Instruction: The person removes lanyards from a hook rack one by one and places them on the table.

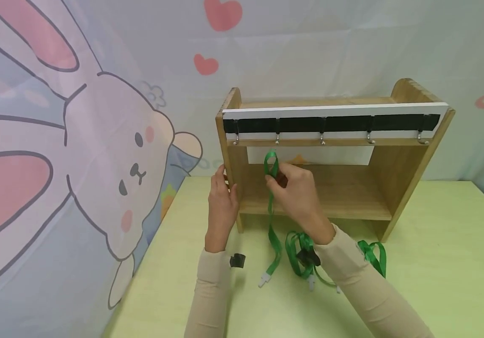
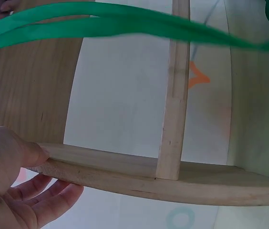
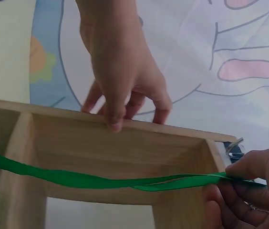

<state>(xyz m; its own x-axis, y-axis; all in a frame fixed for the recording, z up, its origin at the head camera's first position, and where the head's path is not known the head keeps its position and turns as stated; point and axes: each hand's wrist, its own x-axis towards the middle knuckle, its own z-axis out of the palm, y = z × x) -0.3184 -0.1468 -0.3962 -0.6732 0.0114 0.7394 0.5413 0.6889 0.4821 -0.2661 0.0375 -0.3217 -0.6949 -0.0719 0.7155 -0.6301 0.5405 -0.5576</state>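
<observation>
My right hand (image 1: pixel 299 195) pinches a green lanyard (image 1: pixel 274 241) just below its looped top, in front of the small wooden shelf (image 1: pixel 343 192). The strap hangs down to a white plastic clip (image 1: pixel 264 280) over the table. In the right wrist view, thumb and fingers hold the green ribbon (image 3: pixel 96 182) close to a metal hook (image 3: pixel 234 145). My left hand (image 1: pixel 222 206) grips the shelf's left side panel, thumb on one face and fingers on the other, as the left wrist view shows at the panel's edge (image 2: pixel 110 179).
Several metal hooks (image 1: pixel 322 138) line a black strip (image 1: pixel 301 124) on the white front board. More green lanyards lie on the table: a bundle (image 1: pixel 291 253) under my right wrist and another loop (image 1: pixel 380 258) beyond the right sleeve. A printed cloth (image 1: pixel 301 56) hangs behind.
</observation>
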